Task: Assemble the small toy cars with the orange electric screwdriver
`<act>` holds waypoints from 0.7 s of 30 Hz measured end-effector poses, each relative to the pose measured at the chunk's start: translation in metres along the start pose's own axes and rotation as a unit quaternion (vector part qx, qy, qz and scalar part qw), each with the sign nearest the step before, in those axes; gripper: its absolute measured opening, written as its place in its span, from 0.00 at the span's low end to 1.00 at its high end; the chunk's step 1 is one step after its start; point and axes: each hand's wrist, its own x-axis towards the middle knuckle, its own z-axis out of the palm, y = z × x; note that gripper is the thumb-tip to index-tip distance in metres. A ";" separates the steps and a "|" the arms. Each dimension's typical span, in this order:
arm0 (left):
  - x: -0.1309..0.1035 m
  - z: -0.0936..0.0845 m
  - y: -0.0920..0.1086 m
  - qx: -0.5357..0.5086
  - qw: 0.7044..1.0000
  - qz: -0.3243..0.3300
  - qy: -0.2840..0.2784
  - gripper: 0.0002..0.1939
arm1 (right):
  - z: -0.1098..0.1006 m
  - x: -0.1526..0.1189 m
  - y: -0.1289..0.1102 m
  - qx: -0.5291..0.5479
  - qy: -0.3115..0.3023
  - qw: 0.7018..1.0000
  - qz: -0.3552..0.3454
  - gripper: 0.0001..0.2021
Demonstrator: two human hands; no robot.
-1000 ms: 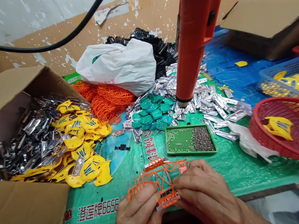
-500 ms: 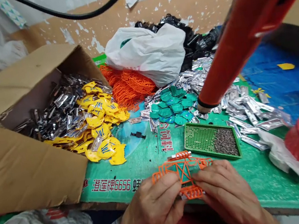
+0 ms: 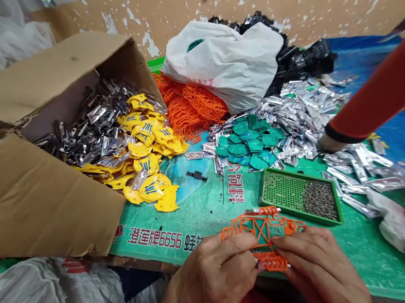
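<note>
Green sheet [image 3: 198, 217] | orange frame [image 3: 263, 230] between left hand [image 3: 218, 274] and right hand [image 3: 318, 264] | both pinching it

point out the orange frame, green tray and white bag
Orange frame [image 3: 262, 230], head view, on its crossed middle bars.
Green tray [image 3: 284, 190], head view, on its bare perforated floor.
White bag [image 3: 226, 63], head view, on its front side.
</note>
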 end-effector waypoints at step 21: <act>-0.005 0.001 -0.006 -0.001 0.999 -0.013 -0.041 0.09 | -0.003 0.008 -0.003 0.039 -0.002 0.999 0.013 0.05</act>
